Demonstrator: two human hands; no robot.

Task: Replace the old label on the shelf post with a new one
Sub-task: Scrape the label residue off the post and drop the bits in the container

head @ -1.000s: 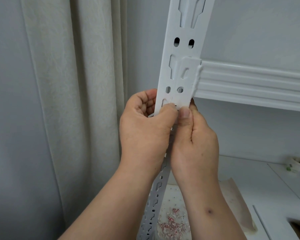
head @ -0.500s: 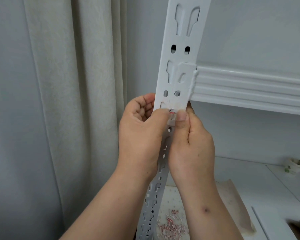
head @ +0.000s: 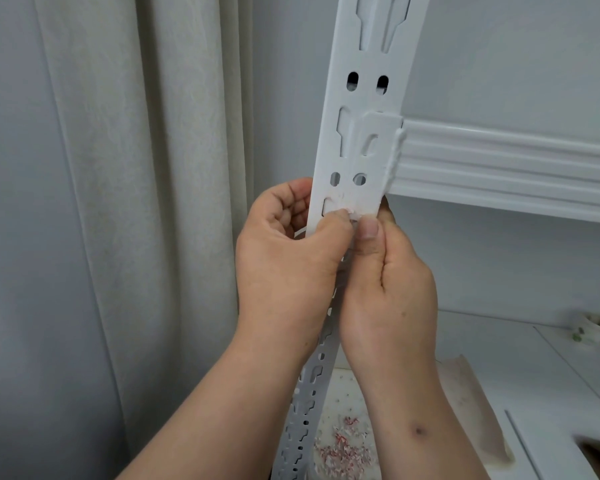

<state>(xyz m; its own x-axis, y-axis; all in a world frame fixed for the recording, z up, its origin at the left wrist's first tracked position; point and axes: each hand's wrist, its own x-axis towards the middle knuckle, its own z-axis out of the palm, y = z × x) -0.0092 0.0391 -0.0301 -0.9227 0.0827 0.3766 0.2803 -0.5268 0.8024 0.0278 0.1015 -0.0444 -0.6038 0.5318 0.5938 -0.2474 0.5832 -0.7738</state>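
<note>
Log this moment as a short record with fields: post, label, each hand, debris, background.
post: white slotted shelf post, upright, a shelf beam joined on its right
label: pale residue on the post face, mostly scraped off
left hand: left hand curled round the post's left edge, thumb on the residue
right hand: right hand grips the post's right edge, thumb on its face
debris: red and white scraps on the surface below
background: cream curtain at left
</note>
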